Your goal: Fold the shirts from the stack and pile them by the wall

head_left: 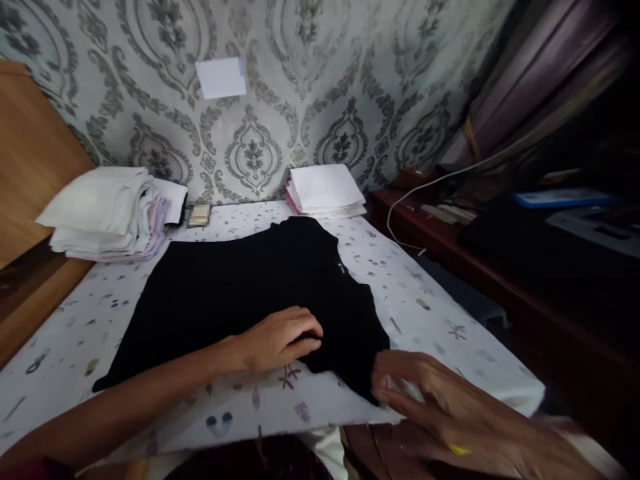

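A black T-shirt (pixel 240 287) is spread flat on a table with a white patterned cover, its neckline toward the right. Near its front edge my left hand (pixel 280 337) rests on the cloth, fingers curled, with shirt fabric between thumb and fingertips. My right hand (pixel 420 390) is closed on the end of the shirt's near sleeve, at the table's front edge. The right hand is slightly blurred. Small light print shows on the shirt by its collar.
A stack of folded white and lilac clothes (pixel 110 213) sits at the back left, beside a small box (pixel 199 215). Folded white cloth (pixel 327 189) lies against the wallpapered wall. On the right stands a dark red desk (pixel 500 280) with a white cable (pixel 440 179).
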